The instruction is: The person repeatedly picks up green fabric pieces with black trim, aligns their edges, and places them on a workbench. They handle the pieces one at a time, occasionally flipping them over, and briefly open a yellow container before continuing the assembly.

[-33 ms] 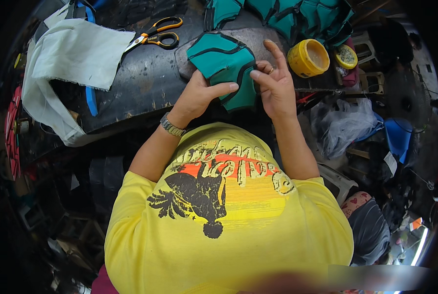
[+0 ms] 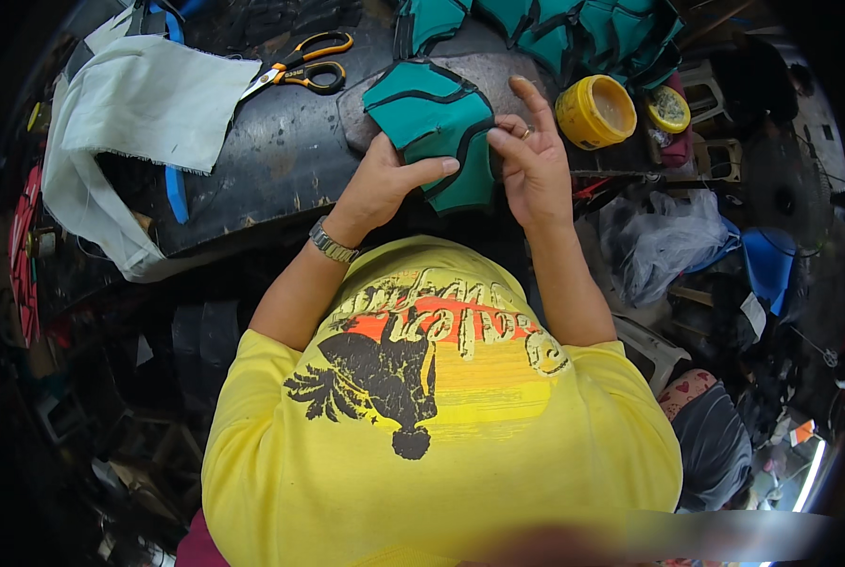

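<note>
Left hand [image 2: 385, 178]: thumb flat on top of a teal piece with black edging [image 2: 446, 121], other fingers out of sight beneath; piece gripped between. Right hand [image 2: 538, 175]: index raised well away from the others, thumb and bent fingers at the piece's right edge; cannot tell whether they pinch it. Piece lies over the near side of a grey slab [image 2: 354, 121] on the dark bench [image 2: 252, 175], between both hands.

Containers: yellow tub [image 2: 578, 125], just beyond the right hand to the right, mouth open, tan matter inside. Farther right, a smaller yellow container [image 2: 672, 128], greyish speckled contents.

Against the earlier frame: piece shifted very slightly far and right; right thumb a touch farther off too. Left grip, raised index and both containers unchanged.

Around: more teal pieces [image 2: 621, 36] heaped at the far side, left of the small container. Scissors [image 2: 290, 73], far left of the piece, blades pointing left toward white cloth [image 2: 167, 104], which drapes over the bench's left end and covers part of a blue strip [image 2: 176, 196]. Clear plastic bag [image 2: 666, 248] off to the near right. Left thumb covers some of the piece.
</note>
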